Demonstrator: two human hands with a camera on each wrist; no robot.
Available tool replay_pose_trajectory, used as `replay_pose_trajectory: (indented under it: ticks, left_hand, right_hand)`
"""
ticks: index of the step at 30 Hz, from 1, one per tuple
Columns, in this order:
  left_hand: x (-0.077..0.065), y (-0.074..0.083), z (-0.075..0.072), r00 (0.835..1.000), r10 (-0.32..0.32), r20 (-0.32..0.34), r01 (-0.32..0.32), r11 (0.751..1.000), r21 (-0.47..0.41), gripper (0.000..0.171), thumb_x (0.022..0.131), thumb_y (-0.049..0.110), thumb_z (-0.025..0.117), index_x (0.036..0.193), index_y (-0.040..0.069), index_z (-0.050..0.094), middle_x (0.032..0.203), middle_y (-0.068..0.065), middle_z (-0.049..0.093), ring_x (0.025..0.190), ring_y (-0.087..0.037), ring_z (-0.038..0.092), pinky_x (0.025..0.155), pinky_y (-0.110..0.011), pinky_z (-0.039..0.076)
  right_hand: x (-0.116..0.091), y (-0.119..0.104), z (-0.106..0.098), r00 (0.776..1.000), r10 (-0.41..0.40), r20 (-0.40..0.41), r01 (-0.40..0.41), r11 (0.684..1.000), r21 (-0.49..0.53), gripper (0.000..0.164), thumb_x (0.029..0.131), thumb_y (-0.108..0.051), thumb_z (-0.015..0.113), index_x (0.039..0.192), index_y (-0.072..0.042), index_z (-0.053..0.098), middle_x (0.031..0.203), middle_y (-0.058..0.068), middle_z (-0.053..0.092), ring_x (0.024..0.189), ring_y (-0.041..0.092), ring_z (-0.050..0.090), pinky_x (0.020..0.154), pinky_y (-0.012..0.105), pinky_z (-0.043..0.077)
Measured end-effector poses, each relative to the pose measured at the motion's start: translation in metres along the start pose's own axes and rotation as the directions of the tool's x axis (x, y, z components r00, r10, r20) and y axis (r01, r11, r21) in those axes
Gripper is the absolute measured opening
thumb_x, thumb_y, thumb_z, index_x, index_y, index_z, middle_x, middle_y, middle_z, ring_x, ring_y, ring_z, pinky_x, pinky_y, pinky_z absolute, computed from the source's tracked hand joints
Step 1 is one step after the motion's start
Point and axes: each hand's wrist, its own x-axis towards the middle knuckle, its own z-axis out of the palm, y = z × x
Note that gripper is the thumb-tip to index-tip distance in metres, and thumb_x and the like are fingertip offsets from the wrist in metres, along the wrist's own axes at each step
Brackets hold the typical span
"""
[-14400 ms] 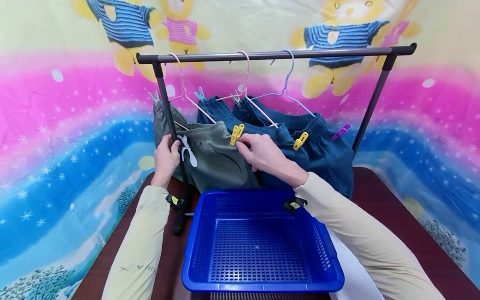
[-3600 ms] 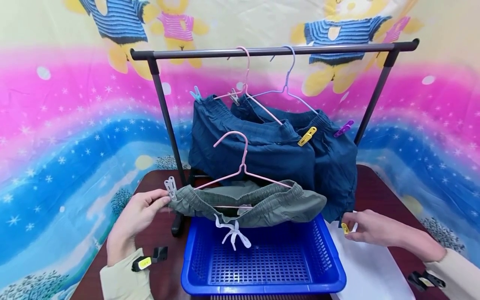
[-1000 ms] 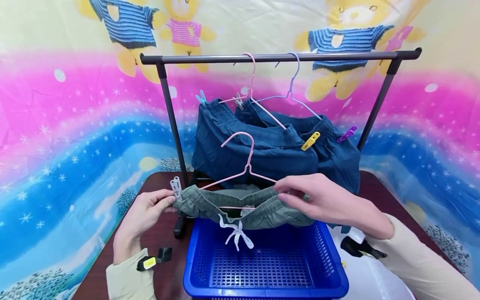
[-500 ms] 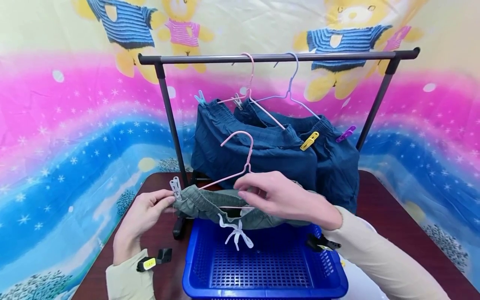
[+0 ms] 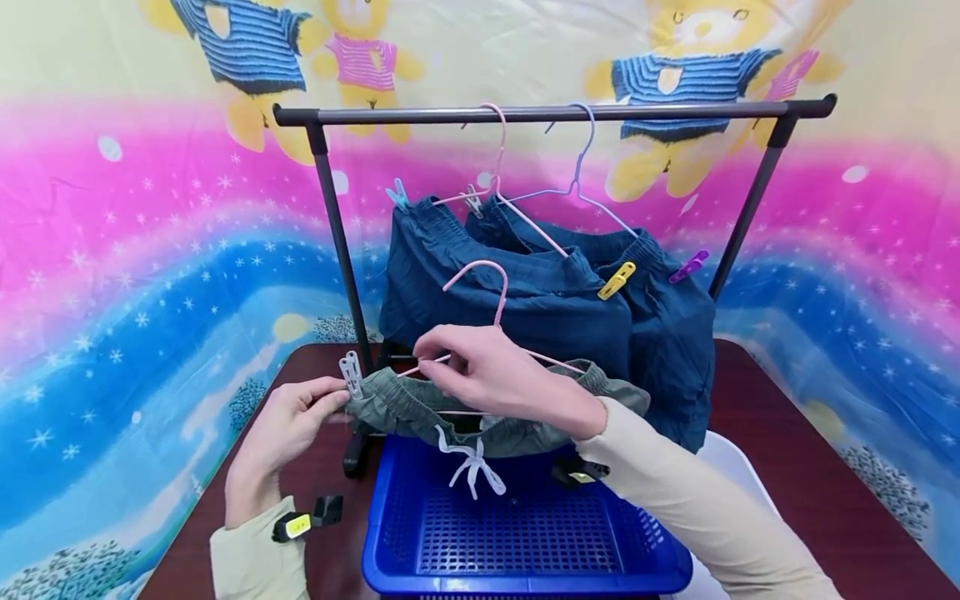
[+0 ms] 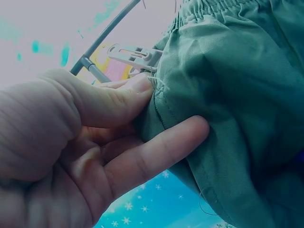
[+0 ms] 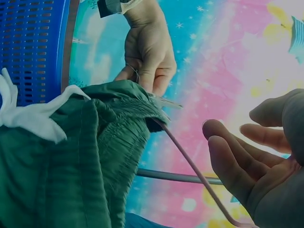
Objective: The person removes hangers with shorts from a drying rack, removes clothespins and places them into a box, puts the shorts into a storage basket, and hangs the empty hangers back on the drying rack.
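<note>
Grey-green drawstring shorts (image 5: pixel 390 404) lie held up over the blue basket (image 5: pixel 525 577), a pink hanger (image 5: pixel 502 292) in their waistband. My left hand (image 5: pixel 273 433) pinches the left corner of the waistband, thumb right beside a pale clothespin (image 5: pixel 350 375) clipped there; the left wrist view shows that clothespin (image 6: pixel 135 58) above the thumb. My right hand (image 5: pixel 510 371) is over the hanger's middle, covering part of it. In the right wrist view its fingers (image 7: pixel 232 161) are loosely bent and apart, holding nothing, near the hanger's pink arm (image 7: pixel 190 164).
Behind stands a dark rack (image 5: pixel 675 111) with two pairs of navy shorts (image 5: pixel 487 292) on a pink and a blue hanger. A light blue clothespin (image 5: pixel 397 194), a yellow clothespin (image 5: pixel 617 281) and a purple clothespin (image 5: pixel 688 267) grip them. A white surface (image 5: pixel 738 471) shows behind my right sleeve.
The green shorts came off the rack to above the basket; their yellow clothespins were removed and let go at the right. My right hand has since moved left over the hanger; my left stays put.
</note>
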Motion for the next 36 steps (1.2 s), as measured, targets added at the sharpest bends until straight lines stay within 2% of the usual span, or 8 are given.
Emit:
replay_pose_trajectory:
  ticks: [7,12,20,26,31,36]
  left_hand:
    - [0.001,0.002,0.0,1.0,-0.002,-0.001,0.002,1.0,0.006,0.024,0.1,0.022,0.057,0.116,0.011,0.071,0.107,-0.007,0.074,0.081,-0.003,0.073,0.084,-0.018,0.051]
    - [0.001,0.0,0.001,1.0,0.017,-0.009,-0.017,1.0,0.003,0.022,0.101,0.022,0.057,0.113,0.012,0.072,0.103,-0.006,0.075,0.08,-0.004,0.073,0.082,-0.016,0.05]
    - [0.003,-0.003,0.003,1.0,0.024,-0.002,-0.024,1.0,0.017,0.024,0.101,0.022,0.056,0.115,0.011,0.071,0.105,-0.007,0.074,0.081,-0.003,0.073,0.081,-0.016,0.05]
    - [0.004,-0.002,0.005,0.999,0.033,0.001,-0.033,0.999,0.026,0.024,0.101,0.021,0.056,0.116,0.011,0.071,0.106,-0.006,0.074,0.081,-0.003,0.073,0.082,-0.016,0.05]
    - [0.005,-0.001,0.006,0.999,0.043,0.006,-0.043,0.999,0.031,0.024,0.101,0.02,0.056,0.116,0.01,0.071,0.106,-0.006,0.074,0.081,-0.002,0.073,0.082,-0.015,0.05]
    - [0.005,0.0,0.007,0.999,0.043,0.007,-0.043,0.999,0.018,0.024,0.101,0.02,0.056,0.117,0.011,0.071,0.102,-0.005,0.075,0.082,-0.003,0.073,0.081,-0.015,0.05]
  right_hand:
    - [0.013,-0.001,0.014,1.0,0.024,0.004,-0.024,1.0,0.004,0.017,0.099,-0.017,0.058,0.113,-0.014,0.066,0.097,-0.005,0.068,0.062,0.0,0.058,0.062,0.017,0.049]
    - [0.021,-0.003,0.024,0.999,0.043,0.012,-0.043,0.999,-0.013,0.019,0.099,-0.018,0.058,0.115,-0.014,0.066,0.096,-0.005,0.068,0.061,0.003,0.058,0.064,0.016,0.048]
    - [0.035,-0.001,0.044,0.988,0.146,0.043,-0.149,0.987,0.056,0.022,0.099,-0.019,0.058,0.119,-0.012,0.064,0.108,0.0,0.069,0.059,0.0,0.061,0.062,0.014,0.051]
    - [0.043,-0.001,0.054,0.981,0.185,0.062,-0.188,0.98,0.06,0.025,0.099,-0.021,0.059,0.122,-0.011,0.063,0.112,0.001,0.07,0.053,-0.002,0.058,0.059,0.014,0.05]
    - [0.048,-0.004,0.061,0.965,0.246,0.095,-0.25,0.967,0.043,0.029,0.1,-0.023,0.058,0.127,-0.015,0.06,0.118,0.001,0.067,0.048,0.0,0.058,0.054,0.014,0.049]
    - [0.052,-0.006,0.067,0.946,0.289,0.147,-0.291,0.957,-0.006,0.034,0.1,-0.026,0.056,0.133,-0.016,0.056,0.097,-0.001,0.07,0.044,0.002,0.058,0.049,0.016,0.048]
